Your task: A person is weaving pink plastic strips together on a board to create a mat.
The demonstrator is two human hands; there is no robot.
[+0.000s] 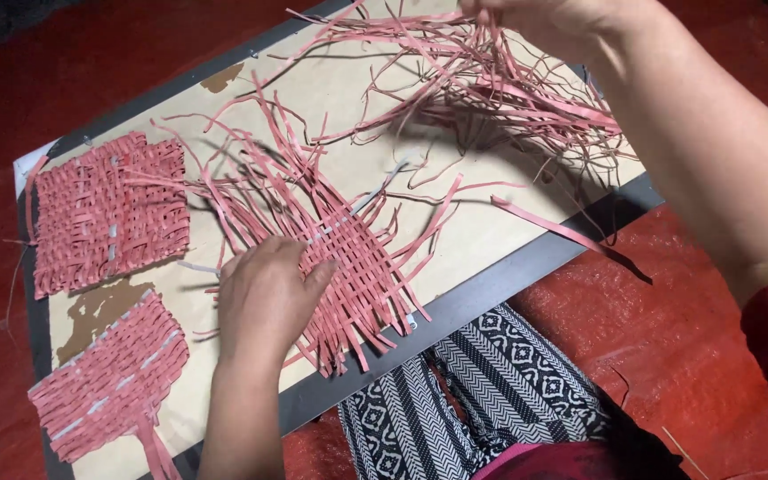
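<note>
A half-woven mat of flat pink strips (348, 258), its loose ends fanning out on every side, lies near the middle of a pale board with a dark frame (491, 284) set on a red floor (668, 338). The person's left hand (264, 298) presses flat on the mat's near left part, fingers spread and open, palm down, gripping nothing. The right hand (535, 13), reaching to the far edge of the board and partly cut off at the top of the view, closes its fingers on a loose tangle of long pink strips (508, 89), which hangs from the hand and spreads across the board's far right corner. A few pale grey strips run through the weave beside the left hand. To the left on the board rest two finished pieces: a square pink woven mat (108, 213) at the far side and a smaller pink woven panel with grey stripes (108, 382) at the near corner, both well apart from the hands. Black-and-white patterned fabric (491, 391) covers the person's legs just below the board's near edge.
</note>
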